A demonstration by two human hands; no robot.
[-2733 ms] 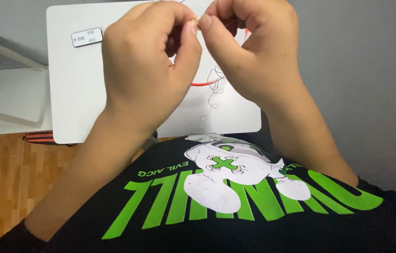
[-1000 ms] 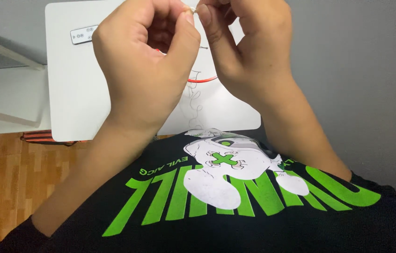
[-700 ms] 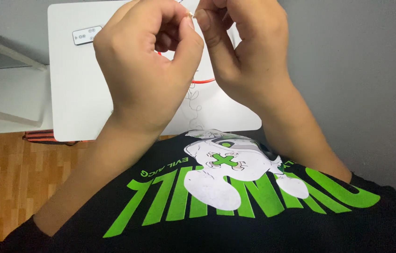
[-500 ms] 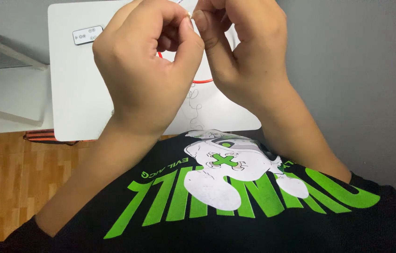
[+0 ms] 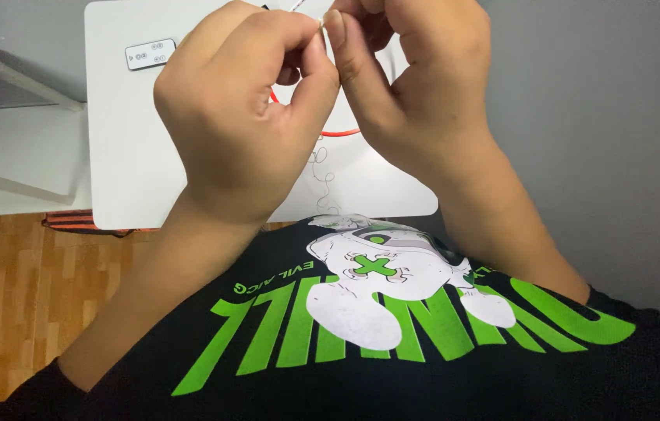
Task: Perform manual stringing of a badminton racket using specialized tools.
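Observation:
My left hand (image 5: 240, 125) and my right hand (image 5: 412, 86) are raised close together over a small white table (image 5: 123, 156), fingertips almost touching. Both pinch a very thin clear thread (image 5: 321, 168) that hangs down in curls between my wrists. A red cord loop (image 5: 342, 132) shows behind and below my fingers; which hand holds it is hidden. Whatever small piece sits at the fingertips is too small to make out.
A small white remote (image 5: 150, 54) lies on the table's far left part. A white shelf unit (image 5: 10, 148) with a dark object stands at left on a wooden floor (image 5: 10, 296). A grey wall (image 5: 603, 132) is at right. My black shirt with a green print fills the foreground.
Both hands stay raised and pinched together; they have shifted slightly and the fingers have worked a little closer on the thread. The red cord still hangs behind them.

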